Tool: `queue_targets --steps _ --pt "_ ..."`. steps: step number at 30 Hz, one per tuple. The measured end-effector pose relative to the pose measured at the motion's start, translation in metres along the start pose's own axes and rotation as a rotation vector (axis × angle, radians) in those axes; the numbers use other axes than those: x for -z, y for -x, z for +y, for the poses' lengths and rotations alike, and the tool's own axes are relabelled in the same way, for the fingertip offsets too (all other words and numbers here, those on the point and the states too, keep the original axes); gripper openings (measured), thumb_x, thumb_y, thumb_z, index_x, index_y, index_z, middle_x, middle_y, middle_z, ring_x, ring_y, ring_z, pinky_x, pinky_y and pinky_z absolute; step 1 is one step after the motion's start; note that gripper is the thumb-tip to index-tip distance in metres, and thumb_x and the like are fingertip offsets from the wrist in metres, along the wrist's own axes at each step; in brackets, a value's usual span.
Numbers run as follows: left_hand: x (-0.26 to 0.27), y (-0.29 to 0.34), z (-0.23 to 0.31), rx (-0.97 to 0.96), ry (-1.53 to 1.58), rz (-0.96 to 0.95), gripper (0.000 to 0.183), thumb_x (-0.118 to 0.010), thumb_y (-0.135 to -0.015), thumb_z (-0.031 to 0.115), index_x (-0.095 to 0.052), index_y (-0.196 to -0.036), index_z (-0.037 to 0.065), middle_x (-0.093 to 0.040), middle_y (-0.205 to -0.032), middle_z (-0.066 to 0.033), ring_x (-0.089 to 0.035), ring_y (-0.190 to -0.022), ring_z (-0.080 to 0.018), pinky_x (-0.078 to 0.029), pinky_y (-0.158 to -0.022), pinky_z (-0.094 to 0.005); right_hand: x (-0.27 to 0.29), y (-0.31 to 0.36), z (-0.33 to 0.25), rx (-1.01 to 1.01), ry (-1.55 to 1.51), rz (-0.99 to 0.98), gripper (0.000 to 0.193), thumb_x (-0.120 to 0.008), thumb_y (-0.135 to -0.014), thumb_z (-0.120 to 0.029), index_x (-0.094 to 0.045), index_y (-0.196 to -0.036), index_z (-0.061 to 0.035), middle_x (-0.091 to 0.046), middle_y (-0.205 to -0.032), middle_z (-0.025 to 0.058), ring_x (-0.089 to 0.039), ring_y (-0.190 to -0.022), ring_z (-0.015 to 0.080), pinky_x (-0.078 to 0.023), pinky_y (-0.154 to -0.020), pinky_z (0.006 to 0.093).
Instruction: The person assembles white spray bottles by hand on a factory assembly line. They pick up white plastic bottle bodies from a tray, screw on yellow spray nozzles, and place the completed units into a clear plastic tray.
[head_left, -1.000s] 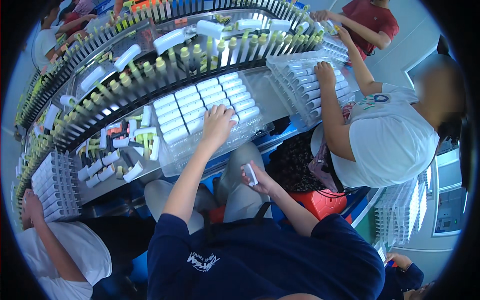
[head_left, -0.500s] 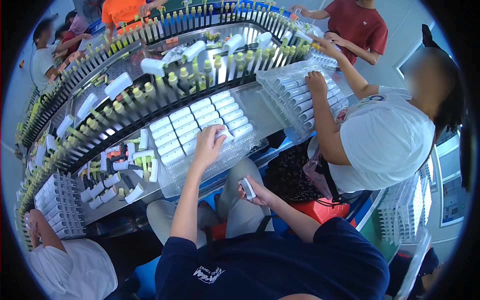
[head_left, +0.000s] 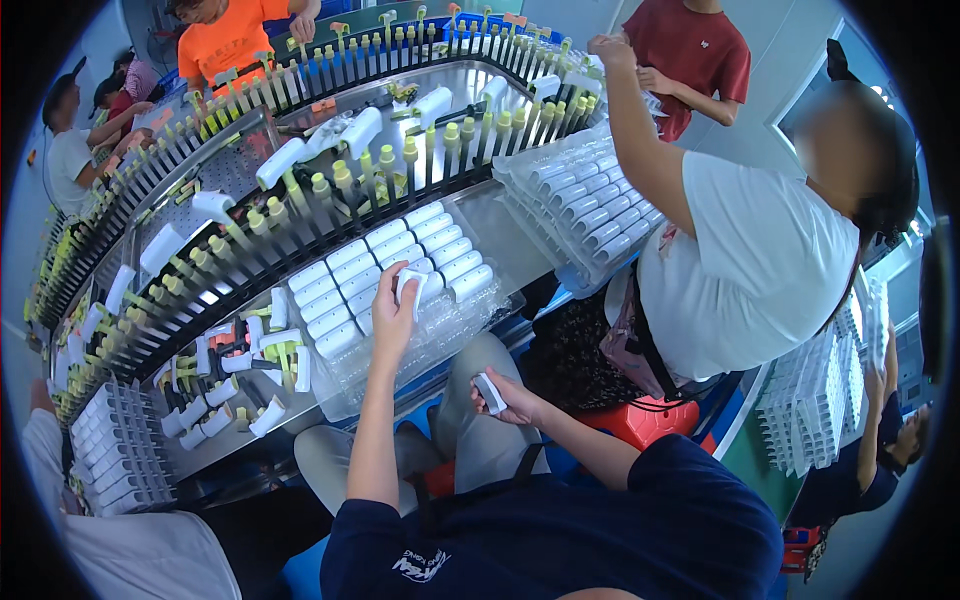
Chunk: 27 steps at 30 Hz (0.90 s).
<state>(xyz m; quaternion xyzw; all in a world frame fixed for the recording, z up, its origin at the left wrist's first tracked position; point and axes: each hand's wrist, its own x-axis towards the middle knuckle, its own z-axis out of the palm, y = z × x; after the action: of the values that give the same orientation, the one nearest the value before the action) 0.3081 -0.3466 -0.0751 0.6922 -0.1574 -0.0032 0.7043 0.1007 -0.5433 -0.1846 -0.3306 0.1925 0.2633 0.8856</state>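
Observation:
My left hand (head_left: 392, 318) grips a white curved plastic cover (head_left: 410, 286) just above the near side of a clear plastic tray (head_left: 400, 350). Rows of similar white covers (head_left: 433, 223) fill much of this tray. Lower and to the right, over my lap, my right hand (head_left: 516, 400) is closed around another white cover (head_left: 489, 392), with a greyish side showing. Part of that piece is hidden by my fingers. The two hands are apart, and each holds one piece.
Beyond the tray runs a rack conveyor (head_left: 300, 238) of upright posts, some carrying white covers. Loose white, yellow-green and orange parts (head_left: 222, 372) lie on the left. Stacked trays stand left (head_left: 118, 450) and right (head_left: 600, 205). A co-worker in white (head_left: 760, 270) sits close on my right.
My left hand has drawn back and left from the rows with a cover now raised in it. My right hand keeps its piece, slightly turned. The conveyor's covers and the co-worker's arm have shifted.

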Motion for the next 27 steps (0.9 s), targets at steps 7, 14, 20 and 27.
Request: queue_targets --steps 7,14,20,27 --pt "0.002 0.0 0.008 0.03 0.015 -0.003 0.034 -0.068 -0.107 0.024 -0.067 -0.13 -0.001 -0.073 -0.107 -0.0075 -0.063 -0.095 -0.0131 -0.051 -0.087 -0.0282 0.0 0.0 0.001 -0.005 -0.032 0.031 0.05 -0.039 -0.116 -0.048 -0.061 -0.118 -0.0042 -0.069 -0.098 0.0094 -0.067 -0.083 0.0192 -0.06 -0.084 0.0379" --pt "0.004 0.001 0.01 0.05 -0.044 -0.015 0.035 -0.068 -0.106 0.023 -0.067 -0.13 -0.002 -0.073 -0.104 -0.0073 -0.062 -0.092 -0.012 -0.051 -0.082 -0.0284 -0.002 -0.001 0.0 0.0 -0.035 0.007 0.051 -0.038 -0.117 -0.048 -0.061 -0.118 -0.0029 -0.069 -0.098 0.0096 -0.066 -0.084 0.0194 -0.06 -0.085 0.0386" --pt "0.002 0.002 0.011 0.048 -0.028 -0.008 0.033 -0.069 -0.105 0.023 -0.067 -0.129 -0.001 -0.073 -0.099 -0.0083 -0.062 -0.089 -0.0119 -0.051 -0.08 -0.0283 0.001 -0.001 0.001 0.011 -0.044 -0.006 0.052 -0.037 -0.117 -0.049 -0.061 -0.119 -0.0028 -0.069 -0.098 0.0094 -0.066 -0.084 0.0189 -0.06 -0.086 0.0391" --pt "0.001 0.001 0.009 0.01 -0.07 0.013 0.034 -0.07 -0.105 0.025 -0.067 -0.128 0.0 -0.071 -0.094 -0.0071 -0.061 -0.085 -0.0118 -0.051 -0.076 -0.0288 0.0 -0.001 0.0 0.005 -0.046 -0.005 0.052 -0.037 -0.117 -0.049 -0.061 -0.12 -0.003 -0.069 -0.097 0.0093 -0.066 -0.084 0.0187 -0.061 -0.088 0.0399"
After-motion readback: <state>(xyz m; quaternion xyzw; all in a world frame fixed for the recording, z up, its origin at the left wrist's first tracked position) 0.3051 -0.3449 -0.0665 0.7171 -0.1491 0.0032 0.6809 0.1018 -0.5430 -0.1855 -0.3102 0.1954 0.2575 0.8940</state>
